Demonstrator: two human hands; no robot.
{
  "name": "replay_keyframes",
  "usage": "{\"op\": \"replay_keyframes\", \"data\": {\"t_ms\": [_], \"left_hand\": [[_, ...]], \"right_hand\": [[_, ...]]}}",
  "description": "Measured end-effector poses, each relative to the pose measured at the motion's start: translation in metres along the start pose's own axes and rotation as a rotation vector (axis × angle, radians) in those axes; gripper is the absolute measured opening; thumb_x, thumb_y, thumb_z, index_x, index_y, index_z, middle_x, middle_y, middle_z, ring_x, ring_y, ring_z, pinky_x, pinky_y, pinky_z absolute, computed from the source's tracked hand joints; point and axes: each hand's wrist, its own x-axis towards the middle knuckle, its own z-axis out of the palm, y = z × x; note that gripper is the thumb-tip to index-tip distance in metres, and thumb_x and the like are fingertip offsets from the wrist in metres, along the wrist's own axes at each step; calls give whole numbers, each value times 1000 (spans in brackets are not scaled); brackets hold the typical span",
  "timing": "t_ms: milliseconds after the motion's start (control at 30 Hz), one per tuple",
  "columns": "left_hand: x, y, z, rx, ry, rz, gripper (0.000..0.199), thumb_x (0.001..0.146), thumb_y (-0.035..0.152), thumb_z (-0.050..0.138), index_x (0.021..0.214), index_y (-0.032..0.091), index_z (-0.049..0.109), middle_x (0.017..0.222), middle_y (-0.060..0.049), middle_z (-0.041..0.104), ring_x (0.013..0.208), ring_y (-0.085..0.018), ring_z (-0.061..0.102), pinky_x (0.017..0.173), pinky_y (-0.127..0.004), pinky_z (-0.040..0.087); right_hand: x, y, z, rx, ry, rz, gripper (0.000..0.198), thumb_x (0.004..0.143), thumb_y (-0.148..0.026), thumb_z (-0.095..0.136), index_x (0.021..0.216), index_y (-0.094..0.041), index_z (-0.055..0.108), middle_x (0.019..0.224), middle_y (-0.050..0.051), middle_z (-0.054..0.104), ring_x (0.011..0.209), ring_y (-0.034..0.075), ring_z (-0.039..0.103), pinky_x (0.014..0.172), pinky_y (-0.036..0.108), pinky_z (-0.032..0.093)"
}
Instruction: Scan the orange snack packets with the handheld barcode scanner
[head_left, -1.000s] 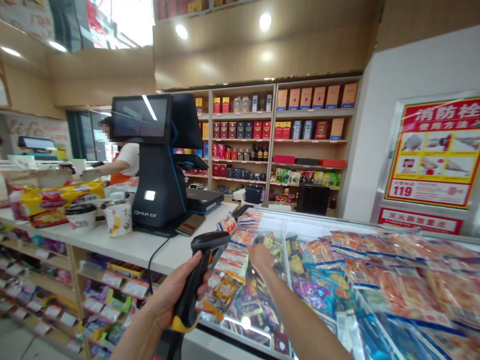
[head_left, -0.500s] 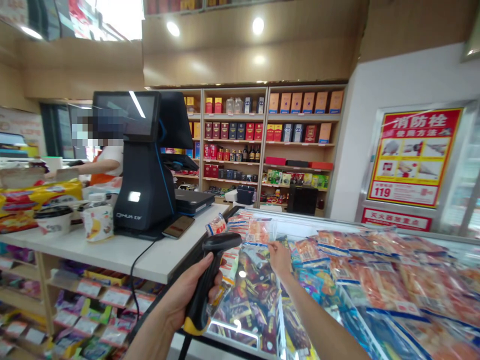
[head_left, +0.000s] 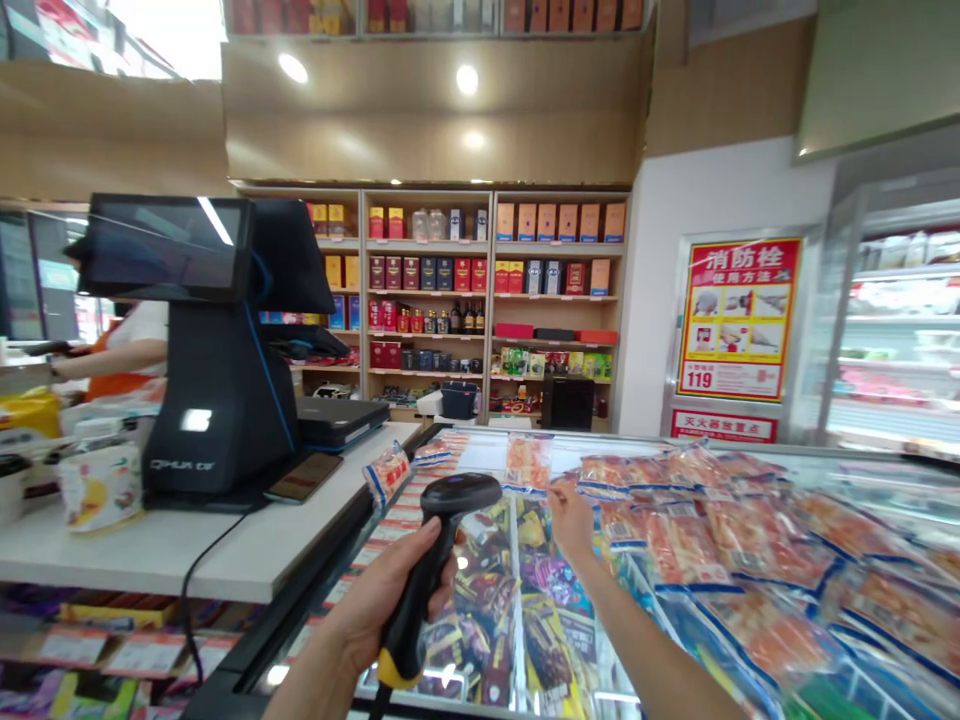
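My left hand (head_left: 382, 585) wraps around the handle of a black barcode scanner (head_left: 459, 492) with a yellow base, its head turned to the right and its cable hanging down. Just right of it, my right hand (head_left: 573, 522) pinches the lower right corner of a clear, blue-edged packet of orange-pink food (head_left: 528, 462). That packet is held up above the freezer, facing me. Under both hands lie wrapped ice creams (head_left: 551, 640) in the glass-topped freezer. Many similar packets (head_left: 682, 540) are heaped to the right of my right hand.
On the left, a white counter (head_left: 225, 560) carries a dark checkout terminal (head_left: 217, 400), a phone (head_left: 304, 477) and a white fruit-patterned bottle (head_left: 100, 480). A small packet (head_left: 387, 473) lies by the counter edge. Another person's arm (head_left: 112, 360) shows behind the terminal. Shelves of boxes (head_left: 427, 270) stand behind.
The view has swung to the right, so the terminal and shelves sit further left. My left hand keeps the scanner, and my right hand keeps its grip on the packet.
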Motion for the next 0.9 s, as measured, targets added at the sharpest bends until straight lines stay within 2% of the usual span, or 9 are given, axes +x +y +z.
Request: {"op": "replay_keyframes", "data": {"t_ms": [133, 233, 367, 467, 567, 633, 700, 767, 900], "left_hand": [[8, -5, 9, 19, -25, -6, 30, 70, 42, 45, 74, 13, 51, 51, 2, 47, 35, -5, 39, 36, -17, 26], [15, -6, 10, 22, -59, -41, 30, 70, 43, 46, 69, 13, 51, 52, 2, 47, 37, -5, 40, 37, -18, 28], [24, -6, 7, 9, -47, -60, 30, 68, 44, 47, 68, 14, 51, 52, 2, 48, 37, -5, 40, 37, -18, 30], [28, -9, 5, 22, -39, -66, 32, 68, 45, 47, 63, 13, 50, 52, 2, 48, 38, -5, 41, 37, -17, 31], [31, -13, 2, 39, -22, -84, 35, 68, 46, 46, 59, 12, 49, 50, 2, 47, 37, -5, 40, 37, -17, 31], [31, -16, 0, 38, 15, -76, 34, 68, 46, 47, 61, 12, 49, 50, 2, 48, 37, -4, 40, 37, -17, 31], [29, -16, -5, 25, 51, -58, 32, 67, 45, 48, 66, 13, 50, 51, 3, 48, 37, -5, 40, 37, -17, 30], [27, -15, -13, 8, 85, -49, 31, 67, 45, 48, 72, 14, 50, 50, 3, 48, 36, -5, 40, 37, -17, 30], [21, -11, -39, -41, 201, -60, 29, 67, 44, 50, 74, 16, 50, 50, 4, 47, 36, -4, 39, 36, -16, 28]], "right_hand": [[5, 3, -20, -4, 32, 31, 28, 71, -32, 34, 74, -17, 57, 64, 3, 59, 61, 15, 51, 59, 23, 35], [18, 8, -42, -37, 127, 64, 30, 71, -33, 34, 78, -15, 57, 71, 5, 60, 65, 16, 52, 61, 24, 35], [37, 25, -76, -177, 247, 108, 31, 71, -32, 34, 79, -15, 58, 75, 7, 60, 68, 17, 52, 62, 26, 35], [45, 43, -98, -317, 248, 183, 30, 71, -29, 34, 79, -14, 58, 75, 9, 60, 67, 18, 52, 61, 27, 35], [48, 58, -112, -429, 250, 260, 31, 71, -29, 34, 82, -12, 59, 76, 11, 59, 69, 20, 51, 61, 30, 35], [50, 61, -115, -454, 339, 236, 33, 70, -30, 37, 90, -11, 56, 83, 13, 58, 78, 22, 50, 65, 31, 35], [50, 56, -111, -434, 445, 157, 37, 69, -29, 39, 97, -10, 52, 92, 14, 55, 87, 23, 46, 71, 32, 34], [47, 42, -94, -368, 458, 54, 37, 70, -30, 39, 98, -10, 51, 94, 13, 53, 91, 22, 44, 74, 31, 34], [34, 1, -24, -176, 162, -92, 30, 70, -31, 39, 89, -14, 55, 86, 8, 56, 82, 17, 49, 73, 27, 35]]}}
